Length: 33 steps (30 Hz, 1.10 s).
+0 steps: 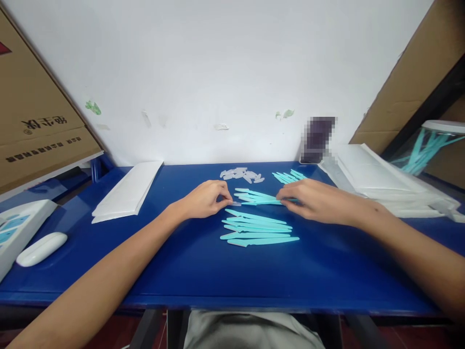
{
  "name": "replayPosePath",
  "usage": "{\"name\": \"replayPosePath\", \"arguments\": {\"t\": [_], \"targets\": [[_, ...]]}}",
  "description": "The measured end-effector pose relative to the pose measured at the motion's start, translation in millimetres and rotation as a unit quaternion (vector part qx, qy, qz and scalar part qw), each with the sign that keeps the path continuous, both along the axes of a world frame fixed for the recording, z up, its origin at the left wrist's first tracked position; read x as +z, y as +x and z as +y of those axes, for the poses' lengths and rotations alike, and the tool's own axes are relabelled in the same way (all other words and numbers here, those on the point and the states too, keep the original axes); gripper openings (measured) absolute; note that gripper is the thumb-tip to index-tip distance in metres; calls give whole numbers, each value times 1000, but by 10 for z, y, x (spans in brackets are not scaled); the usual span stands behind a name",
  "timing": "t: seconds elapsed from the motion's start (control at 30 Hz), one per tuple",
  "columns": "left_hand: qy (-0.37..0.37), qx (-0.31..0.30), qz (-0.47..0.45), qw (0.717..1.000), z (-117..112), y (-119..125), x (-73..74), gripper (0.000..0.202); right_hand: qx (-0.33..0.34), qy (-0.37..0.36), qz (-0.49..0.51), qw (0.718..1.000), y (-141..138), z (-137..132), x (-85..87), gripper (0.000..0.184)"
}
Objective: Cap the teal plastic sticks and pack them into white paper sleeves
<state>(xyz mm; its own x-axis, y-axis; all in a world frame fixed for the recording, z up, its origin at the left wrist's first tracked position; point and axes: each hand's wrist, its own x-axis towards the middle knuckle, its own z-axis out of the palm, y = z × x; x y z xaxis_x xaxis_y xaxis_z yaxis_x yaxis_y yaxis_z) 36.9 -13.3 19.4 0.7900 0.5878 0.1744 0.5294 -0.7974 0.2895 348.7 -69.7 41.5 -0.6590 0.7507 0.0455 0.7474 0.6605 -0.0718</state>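
Observation:
My left hand (210, 199) is closed in a pinch on a small clear blade cap (236, 203). My right hand (308, 199) grips the handle of a turquoise eyebrow razor (259, 202), whose blade end points left and meets the cap; how far it sits inside I cannot tell. Just behind that razor lie a few others (250, 193). Nearer the front edge, several turquoise razors (257, 229) are spread in a row, blade ends to the left. A heap of loose clear caps (241, 174) lies behind my hands, and more razors (288, 176) lie beyond my right hand.
All this lies on a blue table (174, 271) against a white wall. White folded sheets (127, 191) and a white mouse (41, 249) are at the left. White packets (378, 169), a blurred-out dark device (317, 139) and a tub of turquoise razors (425, 150) stand right.

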Motion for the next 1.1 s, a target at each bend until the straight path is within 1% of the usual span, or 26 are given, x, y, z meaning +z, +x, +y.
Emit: {"name": "replayPosePath", "arguments": {"t": [0.17,0.3,0.4,0.53,0.63,0.8,0.9,1.0,1.1], "targets": [[1,5,-1,1000,-35,18,11,23,9,-12,4,1000,4,-11,23,23],[4,3,3,1000,-56,51,9,23,19,-6,10,1000,26,4,13,24],[13,6,13,1000,-55,58,8,22,18,-3,19,1000,50,11,22,24],[21,12,17,1000,-53,46,12,23,13,-17,10,1000,55,10,30,24],[15,7,8,1000,-58,69,-1,22,20,-19,1,1000,-2,7,-13,25],[23,-18,-2,1000,-57,151,-54,23,23,12,13,1000,-160,2,-124,24],[29,-20,1,999,-48,160,-71,24,15,23,2,1000,-188,0,-132,26],[34,-4,-7,999,-33,135,-68,26,-4,33,-16,999,-158,-4,-106,26],[30,45,-34,998,6,85,-69,35,-21,35,-36,998,-133,0,-104,26]]}}
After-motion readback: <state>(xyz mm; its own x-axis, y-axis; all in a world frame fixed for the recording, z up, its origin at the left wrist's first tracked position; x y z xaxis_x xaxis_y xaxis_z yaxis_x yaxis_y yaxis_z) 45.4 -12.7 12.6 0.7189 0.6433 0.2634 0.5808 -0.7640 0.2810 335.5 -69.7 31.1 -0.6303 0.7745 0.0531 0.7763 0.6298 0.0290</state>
